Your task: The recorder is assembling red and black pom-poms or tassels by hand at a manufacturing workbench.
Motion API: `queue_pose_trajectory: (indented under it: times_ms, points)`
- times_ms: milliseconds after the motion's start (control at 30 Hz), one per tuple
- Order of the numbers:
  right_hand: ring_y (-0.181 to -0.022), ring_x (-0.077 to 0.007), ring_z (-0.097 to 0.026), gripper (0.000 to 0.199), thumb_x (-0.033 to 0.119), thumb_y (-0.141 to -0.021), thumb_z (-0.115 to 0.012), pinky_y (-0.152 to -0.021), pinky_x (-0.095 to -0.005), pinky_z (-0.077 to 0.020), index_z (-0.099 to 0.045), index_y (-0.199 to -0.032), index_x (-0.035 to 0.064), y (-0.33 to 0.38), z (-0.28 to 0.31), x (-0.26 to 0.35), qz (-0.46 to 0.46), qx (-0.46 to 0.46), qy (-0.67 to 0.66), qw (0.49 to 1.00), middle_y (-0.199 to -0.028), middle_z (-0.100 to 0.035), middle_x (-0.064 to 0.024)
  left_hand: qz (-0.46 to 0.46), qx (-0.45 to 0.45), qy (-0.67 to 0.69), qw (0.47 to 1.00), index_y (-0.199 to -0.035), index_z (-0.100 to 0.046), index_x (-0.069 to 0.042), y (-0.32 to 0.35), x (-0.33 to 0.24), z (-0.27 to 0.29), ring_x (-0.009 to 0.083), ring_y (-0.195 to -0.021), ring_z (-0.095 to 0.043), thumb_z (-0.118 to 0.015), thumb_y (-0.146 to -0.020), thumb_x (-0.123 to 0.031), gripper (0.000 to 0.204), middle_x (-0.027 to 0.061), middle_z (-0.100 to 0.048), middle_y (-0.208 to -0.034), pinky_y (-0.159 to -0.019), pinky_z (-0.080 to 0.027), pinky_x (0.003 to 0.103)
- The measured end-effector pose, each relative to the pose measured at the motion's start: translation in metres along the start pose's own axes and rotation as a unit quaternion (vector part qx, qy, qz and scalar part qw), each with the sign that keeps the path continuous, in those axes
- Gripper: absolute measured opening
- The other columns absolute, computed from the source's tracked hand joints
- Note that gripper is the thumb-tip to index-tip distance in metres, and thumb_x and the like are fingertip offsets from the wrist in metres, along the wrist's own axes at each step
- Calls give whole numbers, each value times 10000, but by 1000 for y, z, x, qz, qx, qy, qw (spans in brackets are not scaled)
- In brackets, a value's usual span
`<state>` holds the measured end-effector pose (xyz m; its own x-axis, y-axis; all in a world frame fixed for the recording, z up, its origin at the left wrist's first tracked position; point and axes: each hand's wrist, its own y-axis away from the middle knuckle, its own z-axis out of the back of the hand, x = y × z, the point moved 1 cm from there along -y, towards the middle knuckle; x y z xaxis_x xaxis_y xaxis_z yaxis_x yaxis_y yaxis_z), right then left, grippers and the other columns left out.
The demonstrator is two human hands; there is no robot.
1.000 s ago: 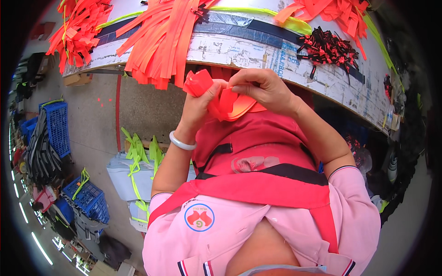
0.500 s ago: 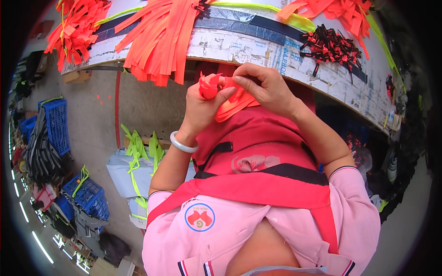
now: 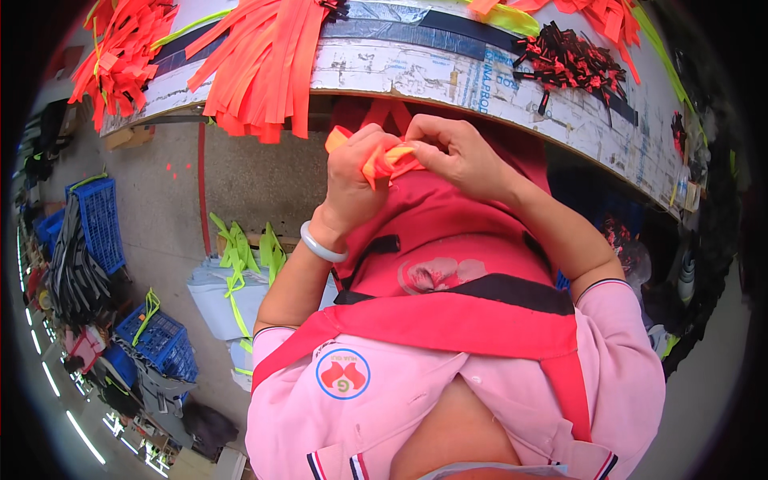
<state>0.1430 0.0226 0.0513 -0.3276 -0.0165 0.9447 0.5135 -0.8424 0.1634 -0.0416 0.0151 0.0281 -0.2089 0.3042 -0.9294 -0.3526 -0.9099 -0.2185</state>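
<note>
Fluorescent orange-red fabric strips (image 3: 386,163) are bunched in my left hand (image 3: 352,178), whose fingers are wrapped round them. A folded end sticks out beyond the knuckles, and other ends come out on the thumb side. My right hand (image 3: 464,160) is beside it, with thumb and forefinger pinched at the edge of the same strips. Both hands are in front of the red apron (image 3: 448,228), just short of the table edge. The exact spot of the right pinch is partly hidden by the fingers.
The worn white table (image 3: 384,68) bears a large bundle of orange strips (image 3: 264,68) hanging over its edge. Another orange bundle (image 3: 120,56) lies farther left, and a pile of small black-and-red pieces (image 3: 570,68) lies right. Blue crates (image 3: 160,340) and pale-blue bundles (image 3: 228,296) stand on the floor at left.
The strips have been turned and gathered: the long ends that hung below my hands no longer show. My left hand has rolled over, with its knuckles now upward. My right hand stays close by.
</note>
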Motion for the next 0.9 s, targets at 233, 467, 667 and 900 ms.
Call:
queue_pose_trajectory:
  times_ms: [233, 467, 667, 900]
  points:
    - [-647, -23, -433, 160, 159, -955, -532, -575, -210, -368, -582, -891, 20, 6, -27, -51, -112, -30, -263, 958, -693, -496, 48, -26, -28, 22, 999, -905, -633, -20, -6, -24, -15, 180, -697, -633, -686, -788, -63, 135, 89, -634, -784, -605, -491, 283]
    - [-1047, -160, -608, 314, 26, -975, -412, -897, -273, -492, -505, -1272, -13, 9, 11, -27, -33, -93, -266, 959, -1163, -606, -117, 171, 9, 141, 975, -983, -629, -4, -1, 5, -7, 78, -630, -594, -603, -937, -120, 128, 25, -660, -777, -572, -475, 232]
    - [-1008, -193, -638, 252, -1, -974, -442, -886, -294, -530, -510, -1215, -34, 14, 22, -18, -17, -159, -328, 931, -1169, -610, -164, 224, -1, 191, 956, -1014, -648, 12, -4, 4, -25, 74, -594, -575, -592, -937, -91, 140, 35, -644, -760, -560, -465, 220]
    - [-952, -157, -642, 211, 11, -953, -517, -846, -278, -543, -543, -1158, -30, 14, 11, -9, -18, -137, -326, 935, -1091, -645, -133, 215, -28, 189, 958, -1025, -660, 17, -8, -4, -25, 64, -613, -576, -607, -931, -98, 158, 32, -660, -788, -561, -446, 198]
